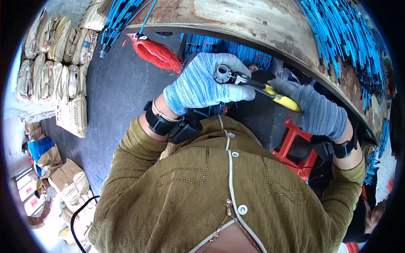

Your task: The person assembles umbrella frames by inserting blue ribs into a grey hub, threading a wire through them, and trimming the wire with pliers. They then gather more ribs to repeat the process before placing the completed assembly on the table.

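Observation:
My left hand point(196, 84), in a blue-and-white knitted glove, is closed around a small dark round plastic fitting point(222, 74) with a hollow centre. Yellow-handled pliers point(288, 102) are gripped in my gloved right hand point(318, 109). Their metal jaws meet a side stub of the fitting, between the thumb and fingers of my left hand. Whether the jaws bite on the stub or on something thin there is too small to tell. Part of the fitting lies hidden behind my left fingers.
A worn wooden table point(236, 19) crosses the top, with bundles of blue rods point(350, 38) on it. A red bristle bundle point(158, 55) hangs at its edge. A red plastic stool point(291, 145) stands below my right hand. Stacked sacks point(57, 63) are at the left.

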The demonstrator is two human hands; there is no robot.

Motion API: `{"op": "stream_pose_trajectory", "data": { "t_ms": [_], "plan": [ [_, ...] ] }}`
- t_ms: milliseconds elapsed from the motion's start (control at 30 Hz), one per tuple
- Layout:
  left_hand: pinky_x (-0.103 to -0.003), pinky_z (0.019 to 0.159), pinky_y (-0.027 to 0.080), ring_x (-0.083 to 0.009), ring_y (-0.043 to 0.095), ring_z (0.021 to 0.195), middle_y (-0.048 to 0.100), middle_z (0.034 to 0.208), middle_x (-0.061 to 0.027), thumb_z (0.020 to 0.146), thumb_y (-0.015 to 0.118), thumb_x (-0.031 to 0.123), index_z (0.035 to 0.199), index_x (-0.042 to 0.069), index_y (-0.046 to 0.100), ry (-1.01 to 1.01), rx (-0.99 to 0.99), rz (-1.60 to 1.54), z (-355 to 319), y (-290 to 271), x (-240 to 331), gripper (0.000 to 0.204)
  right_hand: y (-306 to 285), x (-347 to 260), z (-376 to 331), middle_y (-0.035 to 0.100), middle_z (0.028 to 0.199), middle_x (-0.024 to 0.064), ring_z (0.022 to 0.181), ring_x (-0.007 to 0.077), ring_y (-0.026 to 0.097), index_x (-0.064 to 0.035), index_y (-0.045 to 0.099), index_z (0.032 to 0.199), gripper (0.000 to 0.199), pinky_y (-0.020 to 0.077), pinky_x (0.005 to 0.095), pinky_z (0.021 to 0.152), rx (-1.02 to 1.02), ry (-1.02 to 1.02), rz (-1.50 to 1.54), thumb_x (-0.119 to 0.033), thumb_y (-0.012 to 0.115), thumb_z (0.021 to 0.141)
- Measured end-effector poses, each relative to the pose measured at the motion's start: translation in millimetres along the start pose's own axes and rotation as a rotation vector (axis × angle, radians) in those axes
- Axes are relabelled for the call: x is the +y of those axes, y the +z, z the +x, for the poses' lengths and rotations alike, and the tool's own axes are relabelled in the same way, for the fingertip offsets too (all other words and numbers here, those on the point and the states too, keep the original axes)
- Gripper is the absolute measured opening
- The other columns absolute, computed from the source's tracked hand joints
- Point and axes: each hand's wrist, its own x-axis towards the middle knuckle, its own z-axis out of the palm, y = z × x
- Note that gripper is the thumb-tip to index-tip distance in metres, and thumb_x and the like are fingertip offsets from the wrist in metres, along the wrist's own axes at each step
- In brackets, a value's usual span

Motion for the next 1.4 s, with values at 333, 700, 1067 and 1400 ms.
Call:
{"op": "stream_pose_trajectory", "data": {
  "t_ms": [333,700,1067,1400],
  "plan": [
    [-0.022,0.066,0.045,-0.0079,0.057,0.072,0.062,0.077,-0.0009,0.066,0.077,0.017,0.09,0.003,0.065,-0.011,0.062,-0.086,-10.2,-7.8,-9.7,0.03,40.9,-1.9,19.0,0.06,0.084,0.0111,0.076,0.0178,0.059,-0.0038,0.052,0.116,0.037,0.0457,0.0303,0.071,0.099,0.131,0.207,-0.018,0.059,0.082],
    [-0.019,0.062,0.046,-0.005,0.055,0.07,0.062,0.076,-0.001,0.065,0.079,0.016,0.091,0.003,0.063,-0.032,0.157,-0.086,5.5,0.9,-15.0,0.034,20.2,-27.4,19.5,0.056,0.07,0.0145,0.065,0.0142,0.056,-0.0011,0.053,0.112,0.036,0.0441,0.0294,0.061,0.107,0.414,-0.022,-0.02,0.059,0.083],
    [-0.026,0.076,0.047,-0.0151,0.06,0.082,0.063,0.087,-0.0076,0.07,0.073,0.012,0.113,0.001,0.051,-0.081,0.084,-0.412,0.3,-2.4,-36.7,0.05,78.4,18.2,11.1,0.055,0.106,0.0066,0.088,0.0179,0.057,-0.0049,0.041,0.125,0.051,0.0476,0.0301,0.078,0.422,0.032,1.032,-0.017,0.062,0.08],
    [-0.026,0.078,0.046,-0.0126,0.057,0.088,0.061,0.093,-0.006,0.072,0.072,0.013,0.111,0.001,0.052,0.023,0.099,-0.311,-2.4,-1.2,-43.4,0.045,88.0,6.0,53.7,0.049,0.119,0.0113,0.102,0.017,0.052,-0.002,0.033,0.131,0.065,0.0472,0.0282,0.082,0.86,-0.113,0.419,-0.011,0.068,0.076]
  ]
}}
